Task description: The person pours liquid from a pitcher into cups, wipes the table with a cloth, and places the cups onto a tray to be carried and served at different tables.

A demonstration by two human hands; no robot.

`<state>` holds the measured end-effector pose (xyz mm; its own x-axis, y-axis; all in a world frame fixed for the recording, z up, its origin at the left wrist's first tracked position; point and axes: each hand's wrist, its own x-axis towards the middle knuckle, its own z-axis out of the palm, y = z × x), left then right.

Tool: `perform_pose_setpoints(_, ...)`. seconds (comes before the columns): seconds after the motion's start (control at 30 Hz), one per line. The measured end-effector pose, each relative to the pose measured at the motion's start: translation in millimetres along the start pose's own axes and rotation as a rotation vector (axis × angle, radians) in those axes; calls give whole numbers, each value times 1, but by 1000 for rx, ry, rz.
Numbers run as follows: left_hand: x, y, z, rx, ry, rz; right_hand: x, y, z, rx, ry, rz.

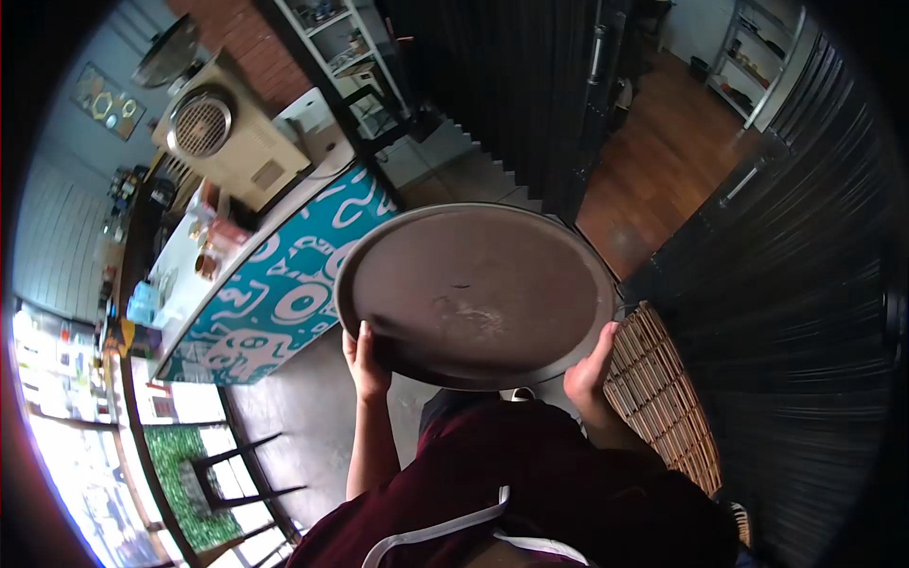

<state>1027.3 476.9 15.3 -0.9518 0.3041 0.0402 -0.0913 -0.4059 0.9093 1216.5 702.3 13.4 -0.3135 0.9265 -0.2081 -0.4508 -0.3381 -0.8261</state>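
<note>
A large round brown serving tray (445,260) is held out in front of my body, its upper face toward me. Pale scuffs mark the middle of that face. My left hand (367,364) grips the near left rim, thumb on top and fingers underneath. On the near right rim, my right hand (589,369) holds it the same way, thumb along the edge. The fingers under the tray are mostly hidden. Nothing lies on the tray.
To the left stands a counter (303,260) with a teal patterned front, carrying a large beige machine (237,133) and jars. A woven wicker piece (663,398) is close on my right, beside black strip curtains (786,312). A dark stool (227,478) stands lower left.
</note>
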Motion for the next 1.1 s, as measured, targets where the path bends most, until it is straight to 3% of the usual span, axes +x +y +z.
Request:
perform_pose_setpoints(0.03,18,-3,0,138,5,47,22,37,-16,-136,45,-233)
perform_pose_setpoints(0.1,59,-11,0,-36,2,-12,35,29,12,72,-129,-47)
perform_pose_setpoints(0.13,83,-15,1,-76,-14,-48,50,42,12,-90,-190,-78)
perform_pose_setpoints(0.3,229,-58,10,-73,-177,-99,109,37,104,50,5,-202)
perform_pose_setpoints(0.33,256,-72,9,-87,-246,-115,124,47,108,73,10,-181)
perform_pose_setpoints(0.37,269,-61,39,-88,-137,-124,139,50,114,99,11,-168)
perform_pose_setpoints(0.43,293,-27,90,-76,-155,-141,161,50,131,-12,11,-274)
perform_pose_setpoints(0.5,340,-38,88,-14,-235,-119,173,54,146,-54,-111,-214)
perform_pose_setpoints(0.57,384,-48,81,103,-205,-128,179,54,167,-27,-108,-226)
perform_pose_setpoints(0.77,451,-54,126,45,-105,3,237,66,214,72,-206,-185)
perform_pose_setpoints(0.83,466,-63,134,22,3,85,272,85,207,110,-130,-141)
perform_pose_setpoints(0.9,474,-62,142,23,3,96,302,65,218,-86,-312,-160)
perform_pose_setpoints(0.93,478,-63,148,23,51,91,325,88,211,-18,-267,-179)
perform_pose_setpoints(1.1,485,-61,164,78,252,127,391,72,235,-64,-376,28)
